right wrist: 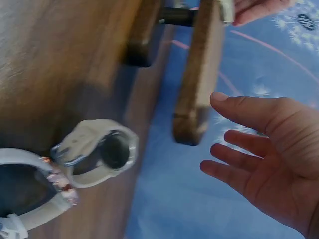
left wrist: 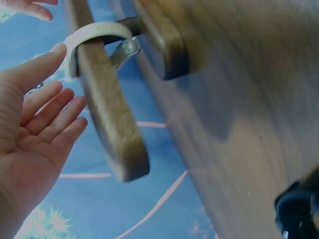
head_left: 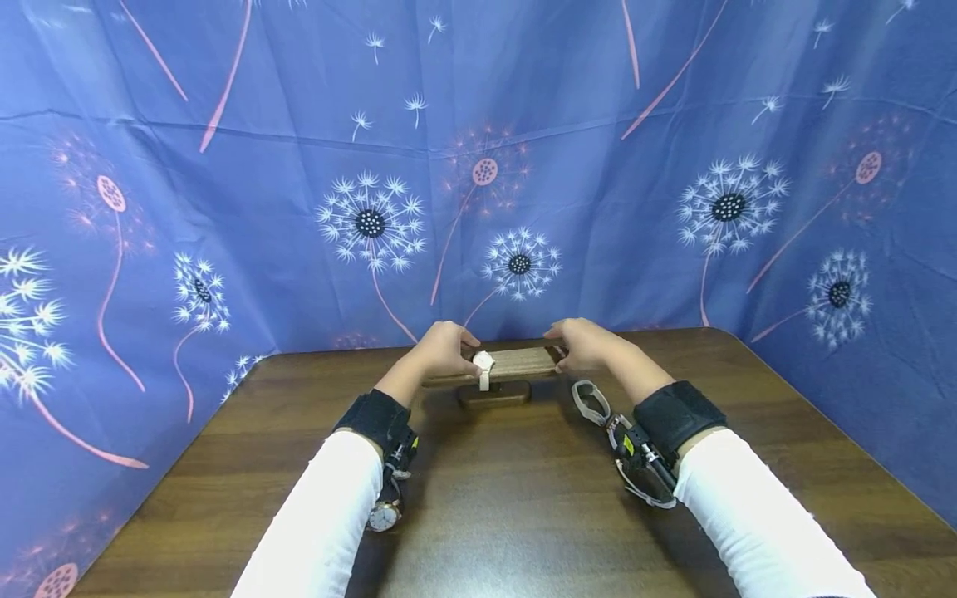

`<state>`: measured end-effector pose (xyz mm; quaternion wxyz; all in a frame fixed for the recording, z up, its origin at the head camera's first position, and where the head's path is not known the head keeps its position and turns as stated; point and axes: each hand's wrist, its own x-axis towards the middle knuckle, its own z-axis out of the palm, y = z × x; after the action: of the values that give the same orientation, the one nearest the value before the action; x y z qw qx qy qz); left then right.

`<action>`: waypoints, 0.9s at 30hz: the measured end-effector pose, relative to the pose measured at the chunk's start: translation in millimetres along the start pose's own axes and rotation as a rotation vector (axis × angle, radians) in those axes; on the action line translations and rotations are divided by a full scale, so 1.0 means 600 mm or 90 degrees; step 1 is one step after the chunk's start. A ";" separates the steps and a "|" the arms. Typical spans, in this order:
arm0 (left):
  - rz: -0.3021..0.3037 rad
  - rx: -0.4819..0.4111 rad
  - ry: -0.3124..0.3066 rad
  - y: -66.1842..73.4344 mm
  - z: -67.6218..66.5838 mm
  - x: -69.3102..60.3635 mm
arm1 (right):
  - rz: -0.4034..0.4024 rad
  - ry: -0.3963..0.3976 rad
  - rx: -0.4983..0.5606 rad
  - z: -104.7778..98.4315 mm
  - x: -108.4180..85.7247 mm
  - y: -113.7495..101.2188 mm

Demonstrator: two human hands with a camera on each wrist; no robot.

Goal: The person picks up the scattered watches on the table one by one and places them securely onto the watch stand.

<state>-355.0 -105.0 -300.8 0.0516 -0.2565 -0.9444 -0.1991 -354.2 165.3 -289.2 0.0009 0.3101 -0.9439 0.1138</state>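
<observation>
A wooden watch stand (head_left: 523,362) with a raised crossbar over a short base (head_left: 493,396) stands at the table's far side. One pale-strapped watch (head_left: 483,364) loops around its bar, left of the middle. Beside that watch is my left hand (head_left: 443,350); in the left wrist view its fingers extend loosely and the thumb tip is at the watch's edge. My right hand (head_left: 589,344) is by the bar's right end. Its thumb tip meets or nearly meets the wood in the right wrist view, other fingers extended. Neither hand grips anything.
On the wooden table (head_left: 478,498), a light-strapped watch (head_left: 591,402) and several other watches lie near the right forearm. A round-dialed watch (head_left: 385,516) lies beside the left forearm. A blue dandelion-print cloth (head_left: 478,100) hangs behind the table.
</observation>
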 end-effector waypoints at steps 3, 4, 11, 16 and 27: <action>0.008 -0.013 0.000 -0.002 -0.016 -0.012 | -0.002 0.011 0.012 -0.013 -0.009 -0.011; 0.003 -0.023 -0.001 -0.003 -0.021 -0.018 | -0.006 0.014 0.015 -0.017 -0.012 -0.015; 0.011 -0.078 0.023 -0.009 -0.057 -0.062 | -0.075 0.068 0.035 -0.023 -0.042 -0.048; 0.028 -0.093 0.026 -0.016 -0.074 -0.116 | -0.094 0.078 0.082 -0.014 -0.071 -0.080; 0.012 -0.081 0.075 -0.030 -0.069 -0.228 | -0.134 0.092 0.086 0.032 -0.109 -0.125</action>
<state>-246.3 -199.0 -296.4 0.0929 -0.2562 -0.9226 -0.2729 -256.2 140.8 -296.7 0.0599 0.3974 -0.8939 0.1985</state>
